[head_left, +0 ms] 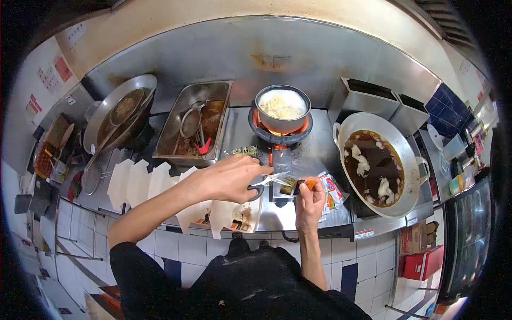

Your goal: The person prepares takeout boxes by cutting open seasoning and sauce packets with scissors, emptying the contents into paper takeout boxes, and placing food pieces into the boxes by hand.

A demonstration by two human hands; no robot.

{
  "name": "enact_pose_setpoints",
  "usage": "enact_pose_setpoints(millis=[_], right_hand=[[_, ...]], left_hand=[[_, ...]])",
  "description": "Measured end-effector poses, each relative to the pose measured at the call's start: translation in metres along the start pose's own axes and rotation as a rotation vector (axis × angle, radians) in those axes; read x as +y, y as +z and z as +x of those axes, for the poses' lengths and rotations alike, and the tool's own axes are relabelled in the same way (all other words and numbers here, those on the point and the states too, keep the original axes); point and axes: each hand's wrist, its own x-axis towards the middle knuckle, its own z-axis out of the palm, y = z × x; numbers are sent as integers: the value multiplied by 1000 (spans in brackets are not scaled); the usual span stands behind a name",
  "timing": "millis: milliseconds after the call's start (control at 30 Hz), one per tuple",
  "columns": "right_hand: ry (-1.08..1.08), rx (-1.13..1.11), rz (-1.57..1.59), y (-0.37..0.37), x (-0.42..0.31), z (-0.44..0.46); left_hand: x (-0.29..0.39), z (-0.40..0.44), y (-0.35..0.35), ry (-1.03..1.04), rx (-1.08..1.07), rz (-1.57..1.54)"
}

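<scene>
My left hand (241, 176) is closed around a pair of scissors (273, 179) with dark handles. Its silver blades point right, at the small packet. My right hand (310, 205) pinches a small strip of sachets (288, 185), partly clear, with dark and orange contents. Below the scissors stands an open white paper food box (250, 213) with dark and orange bits inside. More white paper boxes (140, 184) stand in a row to the left. Several colourful seasoning packets (334, 193) lie on the steel counter just right of my right hand.
A pot (282, 106) of foaming water and pale noodles sits over a lit burner. To the right is a big wok (413, 136) of dark oil with white pieces. A steel tray (226, 88) holds strainers and red-handled tongs. Another wok (141, 81) stands far left.
</scene>
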Motion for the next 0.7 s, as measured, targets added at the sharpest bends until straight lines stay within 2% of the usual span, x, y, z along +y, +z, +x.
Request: enact_pose_setpoints(millis=[367,467,533,700], right_hand=[[-9,17,31,-3,0,4],[40,5,95,-3,-4,7],[33,0,99,-3,-3,11],[4,-22,85,0,-4,20]], left_hand=[[3,4,-4,-6,-58,10],[-1,5,2,10,-22,1],[3,4,2,54,138,0],[-5,8,-1,34,96,57]])
